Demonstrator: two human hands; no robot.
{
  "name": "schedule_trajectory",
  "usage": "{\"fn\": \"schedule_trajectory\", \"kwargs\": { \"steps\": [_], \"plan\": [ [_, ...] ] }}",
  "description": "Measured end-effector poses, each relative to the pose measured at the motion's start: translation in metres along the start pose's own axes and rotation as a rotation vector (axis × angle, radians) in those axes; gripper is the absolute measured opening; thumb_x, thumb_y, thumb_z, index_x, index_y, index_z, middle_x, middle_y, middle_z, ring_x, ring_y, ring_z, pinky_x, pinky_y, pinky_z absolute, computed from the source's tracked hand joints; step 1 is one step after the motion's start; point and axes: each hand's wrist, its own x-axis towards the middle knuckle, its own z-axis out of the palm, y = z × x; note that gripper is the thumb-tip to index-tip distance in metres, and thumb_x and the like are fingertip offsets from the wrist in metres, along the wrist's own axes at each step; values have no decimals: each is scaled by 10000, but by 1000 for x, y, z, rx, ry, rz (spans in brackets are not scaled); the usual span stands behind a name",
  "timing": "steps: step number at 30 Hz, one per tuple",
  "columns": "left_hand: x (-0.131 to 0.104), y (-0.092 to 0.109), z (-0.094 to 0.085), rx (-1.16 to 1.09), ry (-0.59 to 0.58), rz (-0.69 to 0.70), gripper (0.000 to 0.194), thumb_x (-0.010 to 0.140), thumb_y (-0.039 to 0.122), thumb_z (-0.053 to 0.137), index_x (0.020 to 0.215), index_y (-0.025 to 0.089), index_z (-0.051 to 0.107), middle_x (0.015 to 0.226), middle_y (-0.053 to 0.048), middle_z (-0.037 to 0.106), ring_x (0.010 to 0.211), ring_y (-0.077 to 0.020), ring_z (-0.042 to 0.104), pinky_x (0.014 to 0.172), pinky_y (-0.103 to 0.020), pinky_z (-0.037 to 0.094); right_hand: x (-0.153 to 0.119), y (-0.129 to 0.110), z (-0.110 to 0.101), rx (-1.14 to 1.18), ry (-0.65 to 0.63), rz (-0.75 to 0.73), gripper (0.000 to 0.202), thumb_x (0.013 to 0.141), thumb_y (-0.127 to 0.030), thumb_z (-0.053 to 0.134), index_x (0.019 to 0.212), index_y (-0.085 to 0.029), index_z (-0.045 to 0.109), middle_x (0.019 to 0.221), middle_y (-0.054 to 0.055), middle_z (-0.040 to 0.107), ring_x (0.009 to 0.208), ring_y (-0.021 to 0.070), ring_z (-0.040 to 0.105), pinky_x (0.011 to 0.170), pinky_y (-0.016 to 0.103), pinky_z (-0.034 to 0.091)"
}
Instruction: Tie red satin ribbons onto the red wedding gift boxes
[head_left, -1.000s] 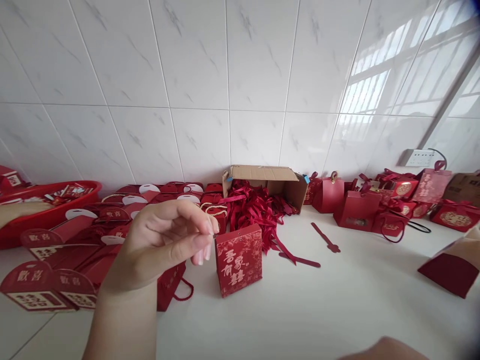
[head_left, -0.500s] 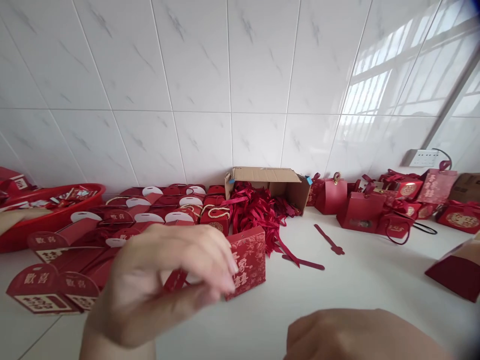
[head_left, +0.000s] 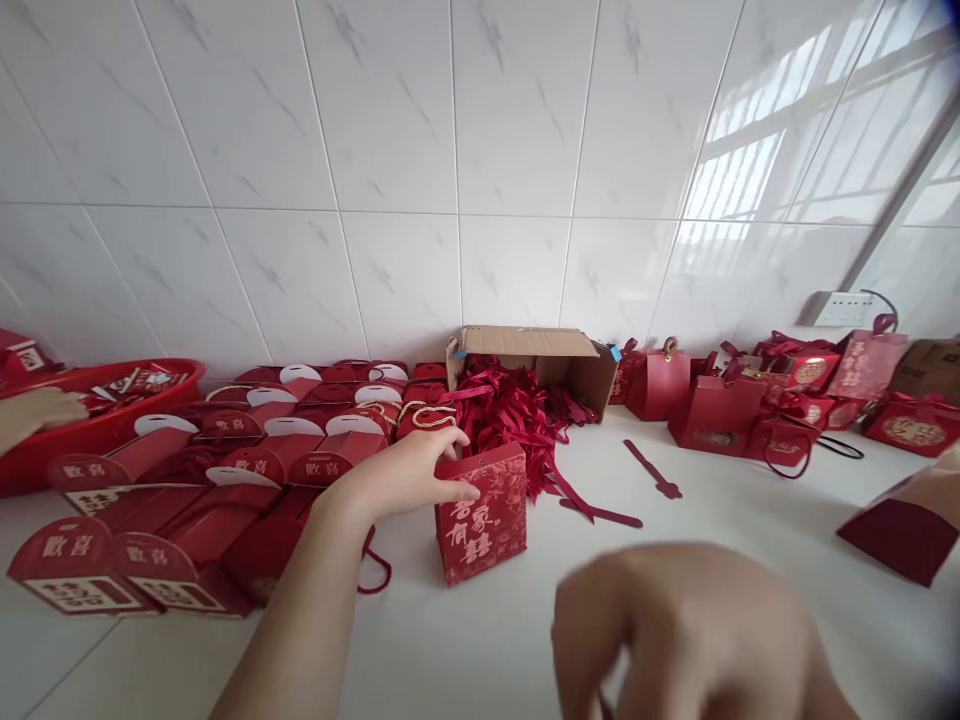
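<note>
A red printed gift box [head_left: 491, 520] stands upright in the middle of the white table. My left hand [head_left: 431, 470] grips its upper left edge, with the thumb on the front face and the fingers behind. Close to the camera, at the lower right, my right hand [head_left: 686, 630] is bent with curled fingers; its fingertips are mostly hidden and blurred. Behind the box, red ribbons [head_left: 495, 405] spill from a cardboard carton [head_left: 532, 342] lying on its side. Two flat dark red strips, one of them a strap [head_left: 651, 468], lie to the right.
Rows of red boxes [head_left: 180, 575] fill the left side. Another person's hand [head_left: 49, 408] reaches into a red basin [head_left: 196, 378] of small packets at the far left. Finished-looking red bags [head_left: 720, 415] stand at the right, and a dark red box [head_left: 896, 540] sits near the right edge.
My left hand has moved from in front of the box onto its upper left edge. My right hand has come further up into view. Another person's hand has moved into the basin more visibly.
</note>
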Motion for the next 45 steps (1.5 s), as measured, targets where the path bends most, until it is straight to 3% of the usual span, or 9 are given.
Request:
{"fn": "schedule_trajectory", "kwargs": {
  "steps": [3, 6, 8, 12, 14, 20, 25, 35, 45],
  "plan": [
    [2, -1, 0, 7, 13, -2, 505, 696, 491, 655, 1142, 269, 573, 1117, -63, 643, 1008, -268, 612, 792, -319, 481, 8, 39, -17, 67, 245, -9, 230, 850, -462, 608, 721, -281, 666, 627, 0, 558, 600, 132, 559, 532, 226, 479],
    [3, -5, 1, -11, 44, 38, 434, 703, 423, 647, 1101, 265, 579, 1081, -56, 639, 968, -260, 611, 762, -309, 469, 12, 64, -25, 232, 772, 56, 70, 895, -299, 601, 866, -281, 662, 695, -31, 565, 600, 87, 532, 568, 194, 477],
    [5, -7, 3, -32, 51, 71, 374, 714, 374, 629, 1067, 261, 582, 1034, -49, 635, 907, -247, 616, 723, -303, 460, 12, 65, -26, 340, 681, 105, 39, 837, -222, 678, 840, -261, 677, 715, -34, 593, 600, 79, 543, 567, 191, 481],
    [8, -9, 7, -77, 50, 117, 330, 716, 310, 615, 1041, 264, 581, 981, -34, 626, 854, -230, 613, 686, -293, 451, 11, 42, -20, 296, -182, 153, 71, 805, -127, 691, 815, -193, 717, 770, 23, 676, 711, 130, 639, 658, 258, 540],
    [10, -9, 9, -104, 59, 138, 348, 711, 296, 622, 1053, 258, 571, 968, -30, 623, 849, -222, 611, 685, -287, 456, 12, 34, -16, 221, -318, 193, 93, 815, -108, 671, 860, -171, 722, 791, 41, 693, 754, 142, 656, 704, 278, 553],
    [14, -8, 10, -213, 156, 166, 500, 711, 251, 646, 1191, 249, 505, 984, -52, 637, 885, -235, 627, 730, -324, 483, 12, 48, -14, -10, 4, 214, 80, 811, -169, 698, 849, -225, 741, 1074, 65, 637, 1044, 184, 601, 823, 323, 551],
    [4, 4, 2, -590, 235, 219, 574, 724, 255, 696, 1249, 260, 464, 1042, -76, 657, 891, -237, 667, 730, -348, 531, 13, 67, -14, -94, 345, 263, 38, 809, -255, 712, 817, -274, 744, 1467, 0, 374, 1421, 257, 215, 1081, 438, 386],
    [-1, 50, 22, -1139, 667, 349, 499, 731, 214, 745, 1153, 221, 478, 949, -53, 715, 830, -196, 700, 715, -286, 574, 26, 76, 15, -115, 883, 50, 78, 851, -220, 646, 815, -275, 689, 1235, 53, 538, 1273, 255, 438, 990, 446, 429],
    [-5, 64, 42, -1046, 880, 435, 434, 805, 256, 688, 1203, 238, 518, 1005, -49, 701, 896, -187, 687, 791, -286, 566, 31, 64, 20, -439, 919, -86, 145, 842, -134, 625, 814, -255, 700, 1162, 73, 504, 1195, 262, 496, 870, 386, 504]
  ]
}}
